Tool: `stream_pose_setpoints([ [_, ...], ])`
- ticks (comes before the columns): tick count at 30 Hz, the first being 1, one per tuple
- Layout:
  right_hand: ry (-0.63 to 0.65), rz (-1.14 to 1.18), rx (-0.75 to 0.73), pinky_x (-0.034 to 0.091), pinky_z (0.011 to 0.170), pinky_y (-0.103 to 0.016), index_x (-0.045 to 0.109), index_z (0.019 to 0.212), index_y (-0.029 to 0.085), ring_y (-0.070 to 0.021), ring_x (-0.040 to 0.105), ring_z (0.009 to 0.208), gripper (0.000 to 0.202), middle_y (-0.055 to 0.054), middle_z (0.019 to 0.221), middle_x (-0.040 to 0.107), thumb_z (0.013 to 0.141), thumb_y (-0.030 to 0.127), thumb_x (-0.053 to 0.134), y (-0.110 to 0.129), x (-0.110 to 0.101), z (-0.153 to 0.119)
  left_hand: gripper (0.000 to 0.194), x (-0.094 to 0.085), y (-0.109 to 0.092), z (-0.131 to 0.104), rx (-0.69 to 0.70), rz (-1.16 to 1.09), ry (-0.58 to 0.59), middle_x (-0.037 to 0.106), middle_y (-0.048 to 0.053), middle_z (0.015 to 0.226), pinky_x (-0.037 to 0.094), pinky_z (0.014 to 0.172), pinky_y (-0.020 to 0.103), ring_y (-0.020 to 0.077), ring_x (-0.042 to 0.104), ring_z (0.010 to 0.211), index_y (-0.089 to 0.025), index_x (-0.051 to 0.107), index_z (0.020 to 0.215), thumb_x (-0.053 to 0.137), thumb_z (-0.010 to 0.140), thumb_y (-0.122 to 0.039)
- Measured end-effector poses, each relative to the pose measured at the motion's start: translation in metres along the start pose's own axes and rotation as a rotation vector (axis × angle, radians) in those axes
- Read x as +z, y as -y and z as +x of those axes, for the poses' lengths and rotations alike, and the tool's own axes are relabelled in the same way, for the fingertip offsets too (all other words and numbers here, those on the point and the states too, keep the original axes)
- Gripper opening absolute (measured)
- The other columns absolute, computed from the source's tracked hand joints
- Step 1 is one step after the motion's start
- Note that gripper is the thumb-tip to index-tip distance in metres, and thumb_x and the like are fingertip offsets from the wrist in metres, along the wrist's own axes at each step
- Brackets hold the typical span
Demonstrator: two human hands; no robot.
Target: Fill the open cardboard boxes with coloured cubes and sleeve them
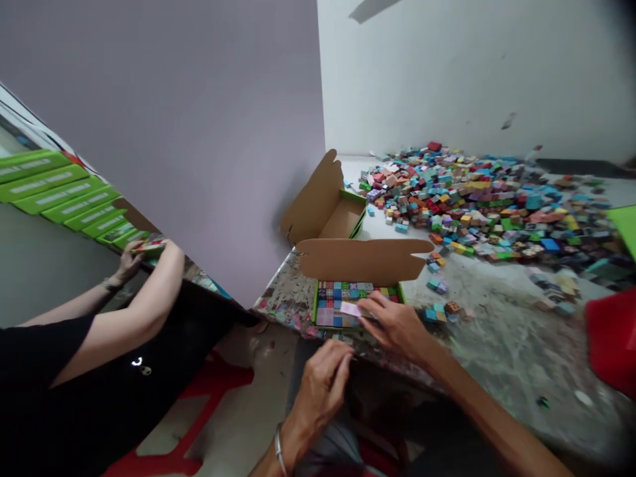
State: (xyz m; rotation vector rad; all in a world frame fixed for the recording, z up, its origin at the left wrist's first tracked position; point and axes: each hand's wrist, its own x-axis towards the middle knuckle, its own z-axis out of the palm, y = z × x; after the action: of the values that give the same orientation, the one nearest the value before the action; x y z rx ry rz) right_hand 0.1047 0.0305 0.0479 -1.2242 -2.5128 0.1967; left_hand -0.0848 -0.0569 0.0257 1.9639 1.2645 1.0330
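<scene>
My right hand [392, 324] is closed on a pale pink and white block [350, 309], held above an open box. That box [316, 311] has green edges and a raised brown cardboard lid [365, 260]. Rows of small patterned cubes [342, 290] in many colours fill what I can see of it; my right hand covers part of the right side. At the table's front edge, just below the box, my left hand [325, 374] has its fingers curled in with the thumb against them. Whether it holds anything is hidden.
A second open cardboard box [318, 199] stands behind. A large heap of coloured cubes [462, 199] spreads along the wall, with a few loose cubes [437, 313] near my right hand. At left, another person's hands [130, 262] work beside a row of green boxes [64, 192].
</scene>
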Motion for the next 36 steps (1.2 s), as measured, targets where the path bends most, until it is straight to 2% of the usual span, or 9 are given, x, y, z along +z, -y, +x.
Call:
stream_pose_setpoints([
  [4,0.111,-0.151,-0.017,0.04,0.054,-0.024,0.058,0.105,0.022,-0.0166,0.064,0.072,0.02,-0.008,0.108,0.06,0.094,0.03,0.042,0.022,0.022,0.039,0.024,-0.026,0.025,0.008,0.042,0.264,-0.198,0.063,0.009,0.102,0.049,0.089,0.035,0.0187,0.059,0.098,-0.017,0.061,0.105,0.039,0.094,-0.018],
  [10,0.087,-0.093,0.192,0.045,0.061,-0.028,0.045,0.124,0.019,-0.0195,0.065,0.076,0.032,-0.014,0.119,0.054,0.093,0.027,0.043,0.028,0.038,0.049,0.025,-0.025,0.041,0.025,0.125,0.584,-0.098,0.061,0.011,0.115,0.047,0.092,0.045,0.0243,0.055,0.106,-0.017,0.058,0.11,0.04,0.094,-0.023],
  [15,0.113,0.014,0.23,0.049,0.068,-0.032,0.045,0.123,0.016,-0.0221,0.065,0.084,0.032,-0.015,0.118,0.054,0.093,0.025,0.042,0.032,0.037,0.051,0.029,-0.01,0.053,0.033,0.229,0.715,-0.035,0.062,0.011,0.116,0.037,0.102,0.05,0.0254,0.055,0.109,-0.017,0.055,0.116,0.039,0.095,-0.029],
  [19,-0.043,0.091,0.178,0.051,0.078,-0.032,0.045,0.125,0.02,-0.0217,0.061,0.097,0.033,-0.011,0.119,0.054,0.092,0.024,0.045,0.018,0.021,0.017,0.03,-0.006,0.06,0.035,0.258,0.771,-0.019,0.061,0.012,0.117,0.035,0.102,0.054,0.0271,0.057,0.107,-0.016,0.054,0.118,0.04,0.095,-0.03],
  [22,-0.319,0.074,0.314,0.045,0.095,-0.036,0.047,0.122,0.023,-0.021,0.054,0.11,0.03,-0.01,0.115,0.055,0.092,0.02,0.041,-0.014,0.004,-0.034,0.028,-0.006,0.055,0.035,0.255,0.74,-0.035,0.062,0.011,0.115,0.033,0.104,0.056,0.0265,0.057,0.105,-0.015,0.053,0.118,0.043,0.094,-0.026],
  [23,-0.35,0.036,0.374,0.044,0.097,-0.038,0.047,0.122,0.023,-0.0223,0.052,0.112,0.032,-0.011,0.116,0.055,0.091,0.02,0.042,-0.029,0.0,-0.051,0.027,-0.005,0.05,0.036,0.263,0.72,-0.048,0.062,0.011,0.114,0.034,0.104,0.055,0.0259,0.057,0.105,-0.015,0.053,0.117,0.044,0.094,-0.025],
  [28,-0.1,-0.069,0.42,0.044,0.097,-0.044,0.04,0.134,0.019,-0.0274,0.046,0.122,0.052,-0.015,0.134,0.045,0.083,0.016,0.046,-0.09,0.001,-0.093,0.025,0.016,0.02,0.037,0.334,0.607,-0.069,0.062,0.011,0.112,0.045,0.097,0.048,0.0241,0.057,0.105,-0.015,0.054,0.116,0.048,0.091,-0.019],
  [32,-0.007,-0.082,0.385,0.046,0.094,-0.042,0.052,0.122,0.014,-0.0275,0.051,0.116,0.041,-0.018,0.131,0.046,0.082,0.011,0.043,-0.095,0.009,-0.088,0.026,0.04,0.001,0.031,0.351,0.528,0.015,0.062,0.011,0.115,0.049,0.096,0.045,0.0234,0.058,0.108,-0.015,0.054,0.116,0.047,0.091,-0.017],
  [36,0.042,-0.042,0.324,0.05,0.085,-0.036,0.056,0.114,0.015,-0.023,0.059,0.1,0.031,-0.016,0.124,0.049,0.087,0.016,0.04,-0.096,0.004,-0.091,0.025,0.051,-0.003,0.021,0.335,0.498,0.089,0.062,0.012,0.114,0.053,0.091,0.045,0.0242,0.06,0.105,-0.015,0.054,0.115,0.047,0.091,-0.017],
])
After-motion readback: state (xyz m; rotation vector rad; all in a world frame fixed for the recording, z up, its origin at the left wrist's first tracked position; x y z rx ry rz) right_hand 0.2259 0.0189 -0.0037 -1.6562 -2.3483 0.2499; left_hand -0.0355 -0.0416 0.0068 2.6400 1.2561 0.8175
